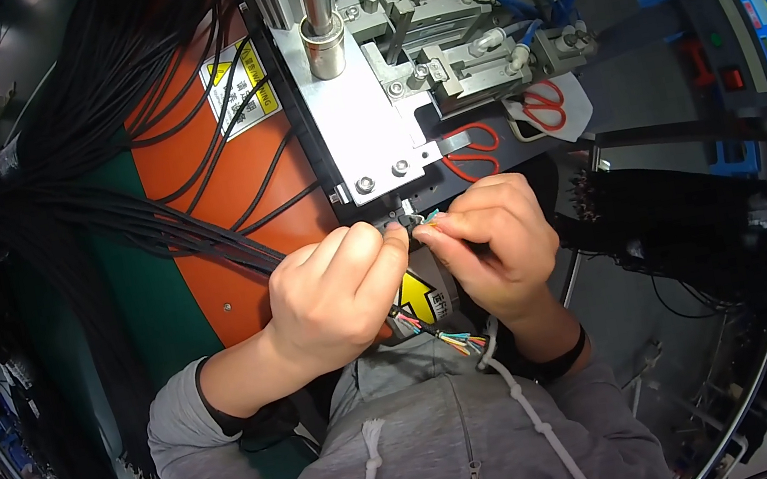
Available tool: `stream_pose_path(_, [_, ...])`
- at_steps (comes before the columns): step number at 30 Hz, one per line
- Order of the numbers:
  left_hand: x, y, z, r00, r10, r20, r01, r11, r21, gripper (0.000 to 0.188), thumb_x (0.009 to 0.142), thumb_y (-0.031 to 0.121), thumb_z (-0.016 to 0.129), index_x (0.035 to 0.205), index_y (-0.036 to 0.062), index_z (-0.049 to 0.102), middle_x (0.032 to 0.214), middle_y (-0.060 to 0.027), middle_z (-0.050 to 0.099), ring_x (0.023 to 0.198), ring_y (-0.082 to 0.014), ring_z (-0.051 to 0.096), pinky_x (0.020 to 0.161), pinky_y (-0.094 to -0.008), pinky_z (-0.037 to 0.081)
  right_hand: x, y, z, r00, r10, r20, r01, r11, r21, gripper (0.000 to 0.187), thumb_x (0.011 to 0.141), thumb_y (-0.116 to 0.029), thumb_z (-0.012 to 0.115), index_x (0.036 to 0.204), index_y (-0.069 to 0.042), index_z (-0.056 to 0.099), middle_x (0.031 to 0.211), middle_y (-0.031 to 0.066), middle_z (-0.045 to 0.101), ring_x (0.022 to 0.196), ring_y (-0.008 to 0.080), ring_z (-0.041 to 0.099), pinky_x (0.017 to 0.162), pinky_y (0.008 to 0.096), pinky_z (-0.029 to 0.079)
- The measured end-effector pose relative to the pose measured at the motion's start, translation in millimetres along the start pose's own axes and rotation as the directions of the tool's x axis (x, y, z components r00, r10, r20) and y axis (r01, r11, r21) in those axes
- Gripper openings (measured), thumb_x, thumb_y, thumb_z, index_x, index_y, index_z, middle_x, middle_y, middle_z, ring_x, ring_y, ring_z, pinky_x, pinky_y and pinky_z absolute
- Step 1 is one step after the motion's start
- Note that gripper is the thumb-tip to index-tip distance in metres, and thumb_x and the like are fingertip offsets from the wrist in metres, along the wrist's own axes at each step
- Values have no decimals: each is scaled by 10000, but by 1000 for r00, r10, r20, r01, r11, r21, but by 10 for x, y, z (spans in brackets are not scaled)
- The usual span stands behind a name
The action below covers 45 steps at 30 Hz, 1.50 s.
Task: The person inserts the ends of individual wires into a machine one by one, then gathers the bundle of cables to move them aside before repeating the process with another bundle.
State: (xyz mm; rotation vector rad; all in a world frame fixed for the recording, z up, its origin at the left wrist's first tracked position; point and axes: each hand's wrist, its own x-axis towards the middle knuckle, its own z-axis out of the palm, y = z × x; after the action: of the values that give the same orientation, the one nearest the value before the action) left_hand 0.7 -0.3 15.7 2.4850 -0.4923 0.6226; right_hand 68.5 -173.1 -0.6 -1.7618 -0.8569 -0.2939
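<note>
Machinery of silver metal blocks and cylinders (415, 31) fills twelve to one o'clock. Thick black rubbery cables (114, 56) spread toward ten. Near the dial's centre, the left hand (336, 288) has its fingers curled, its hold hidden; the right hand (501, 245) pinches thumb against forefinger. Red-handled metal scissors (471, 157) lie toward two. Thin coloured wires (433, 216) sit in the right hand's pinch; multicoloured wire ends (461, 339) fan out toward five.

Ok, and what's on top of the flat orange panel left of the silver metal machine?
Slim black cables pass across the flat orange panel, and a rectangular white-and-yellow sticker is on it, partly crossed by them. Whatever lies directly beneath the cables is covered and can't be seen.
</note>
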Motion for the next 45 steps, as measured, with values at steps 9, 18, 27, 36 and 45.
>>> stream_pose_path(9, [-15, -30, 64, 995, 96, -37, -93, 992, 88, 297, 676, 73, 663, 968, 42, 710, 726, -11, 529, 575, -121, 523, 450, -254, 401, -30, 178, -213, 688, 560, 461, -725, 558, 404, 115, 762, 10, 725, 801, -4, 617, 749, 79, 612, 704, 165, 571, 636, 287, 450])
stream_pose_path(18, [-49, 55, 106, 983, -25, 179, -21, 968, 250, 293, 760, 60, 651, 1050, 63, 698, 679, 1, 389, 557, -114, 453, 438, -248, 372, -40, 173, 56, 930, 312, 196, -275, 942, -193, 80, 755, 17, 686, 770, 4, 608, 717, 88, 585, 661, 200, 567, 611, 310, 448])
stream_pose_path(27, [-55, 85, 150, 984, -66, 167, 15, 956, 292, 322, 767, 40, 642, 1084, 63, 689, 692, -13, 384, 565, -113, 459, 438, -250, 374, -108, 286, 149, 982, 163, 91, -149, 978, -143, 91, 718, 35, 670, 750, 2, 591, 712, 89, 569, 658, 239, 551, 617, 314, 441])
stream_pose_path(36, [-71, 64, 142, 980, -55, 193, -10, 948, 319, 344, 709, 116, 616, 1034, 21, 675, 743, -4, 448, 597, -100, 477, 454, -211, 382, -52, 269, 118, 960, 231, 157, -206, 965, -162, 99, 720, 38, 660, 726, -5, 571, 686, 83, 541, 644, 232, 530, 609, 318, 430])
stream_pose_path(45, [-50, 49, 167, 984, -64, 168, 15, 960, 280, 311, 727, 58, 643, 1035, 50, 684, 711, -11, 444, 598, -114, 512, 457, -238, 401, -201, 358, 190, 926, 368, 88, -373, 927, 46, 102, 767, 30, 634, 746, -2, 539, 678, 45, 519, 635, 155, 495, 595, 290, 409])
